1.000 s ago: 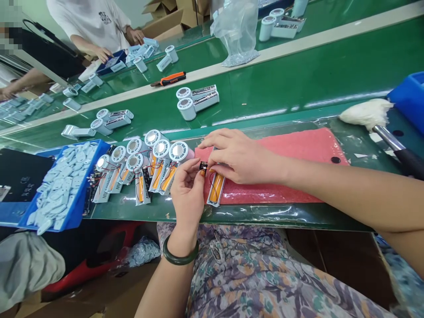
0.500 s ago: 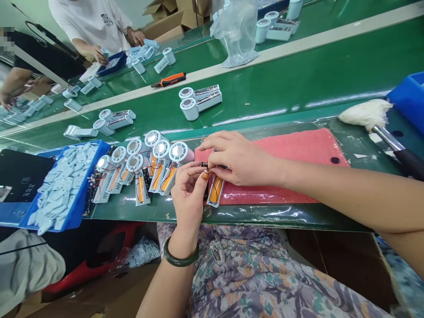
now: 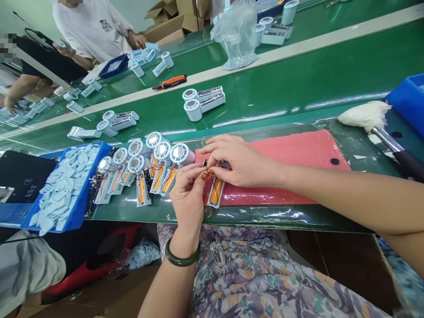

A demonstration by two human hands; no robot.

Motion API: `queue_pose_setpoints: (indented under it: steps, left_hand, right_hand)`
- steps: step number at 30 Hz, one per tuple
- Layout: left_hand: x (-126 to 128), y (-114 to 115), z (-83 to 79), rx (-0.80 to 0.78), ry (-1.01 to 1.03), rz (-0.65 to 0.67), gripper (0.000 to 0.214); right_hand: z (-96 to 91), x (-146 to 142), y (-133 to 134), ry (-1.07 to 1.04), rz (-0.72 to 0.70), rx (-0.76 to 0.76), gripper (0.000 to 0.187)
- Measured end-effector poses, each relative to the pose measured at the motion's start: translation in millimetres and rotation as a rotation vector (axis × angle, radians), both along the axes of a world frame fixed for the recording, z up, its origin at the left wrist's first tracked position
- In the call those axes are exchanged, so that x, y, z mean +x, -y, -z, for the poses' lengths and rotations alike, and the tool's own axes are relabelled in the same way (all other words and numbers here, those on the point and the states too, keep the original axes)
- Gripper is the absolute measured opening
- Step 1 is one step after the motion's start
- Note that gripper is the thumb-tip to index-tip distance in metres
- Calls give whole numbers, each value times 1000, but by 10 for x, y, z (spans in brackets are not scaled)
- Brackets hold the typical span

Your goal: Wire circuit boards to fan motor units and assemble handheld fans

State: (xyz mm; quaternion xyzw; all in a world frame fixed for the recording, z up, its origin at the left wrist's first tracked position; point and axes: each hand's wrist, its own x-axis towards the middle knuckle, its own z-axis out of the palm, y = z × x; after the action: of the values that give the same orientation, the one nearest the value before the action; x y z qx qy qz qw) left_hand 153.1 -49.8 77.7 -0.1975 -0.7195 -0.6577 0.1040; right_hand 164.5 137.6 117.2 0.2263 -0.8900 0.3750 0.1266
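A white handheld fan housing (image 3: 214, 199) lies open on the red mat, with an orange battery (image 3: 217, 189) and thin wires inside. My left hand (image 3: 187, 190) is closed, thumb and forefinger pinching a small dark circuit board (image 3: 206, 163) beside the housing. Over the housing's upper part, my right hand (image 3: 233, 161) is closed too, its fingertips pressed together against the left ones. What the right fingertips grip is hidden. To the left stand several similar fan housings (image 3: 162, 151) with round heads, red wires and orange batteries.
A blue bin (image 3: 74, 212) of pale blue plastic pieces sits at the left. Ahead, several fan bodies (image 3: 194, 110) and orange-handled pliers (image 3: 170, 82) rest on the green conveyor (image 3: 281, 88). A cloth-wrapped tool (image 3: 367, 115) lies at right. Two people work across the line.
My fingertips have drawn closer together over the small board. A person across the line has raised a hand with a pale part. The fan bodies ahead appear slightly shifted right.
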Motion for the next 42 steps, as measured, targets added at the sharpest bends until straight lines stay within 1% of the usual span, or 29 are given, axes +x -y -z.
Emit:
queue_pose_setpoints:
  steps: [1, 3, 6, 9, 12, 15, 18, 20, 24, 29, 33, 38, 42]
  left_hand:
    - [4, -14, -2, 34, 34, 7, 5]
    - [13, -37, -9, 104, 123, 22, 15]
    - [31, -50, -33, 126, 268, 35, 31]
    - [50, -51, -69, 98, 325, 40, 29]
    - [62, -60, -96, 90, 296, 15, 27]
    - [64, -76, -99, 71, 260, -8, 26]
    - [59, -94, -86, 66, 221, -21, 24]
    - [58, -106, -80, 55, 199, -35, 23]
    - [73, -118, -84, -2, 159, -61, 23]
    - [88, -103, -86, -109, 52, -90, 23]
    - [79, -104, -89, -145, 10, -94, 22]
    - [82, -105, -103, -176, -52, -106, 21]
    - [81, -99, -101, -167, -43, -109, 21]
  right_hand:
    - [7, 2, 4, -10, 13, -27, 14]
    - [23, 5, 5, -43, 48, -84, 12]
    - [43, 6, -3, -114, 129, -116, 9]
    - [53, 3, -9, -182, 186, -7, 10]
    - [54, 2, -5, -241, 207, 151, 14]
    - [48, 8, 3, -304, 216, 276, 18]
    - [43, 14, 5, -342, 221, 364, 16]
    - [43, 13, 2, -358, 213, 391, 14]
    - [46, 3, -7, -363, 195, 399, 13]
    - [42, 0, -7, -387, 195, 424, 13]
    - [42, -6, -9, -405, 190, 430, 14]
    - [63, -25, -17, -380, 204, 369, 13]
    - [67, -25, -20, -363, 194, 290, 15]
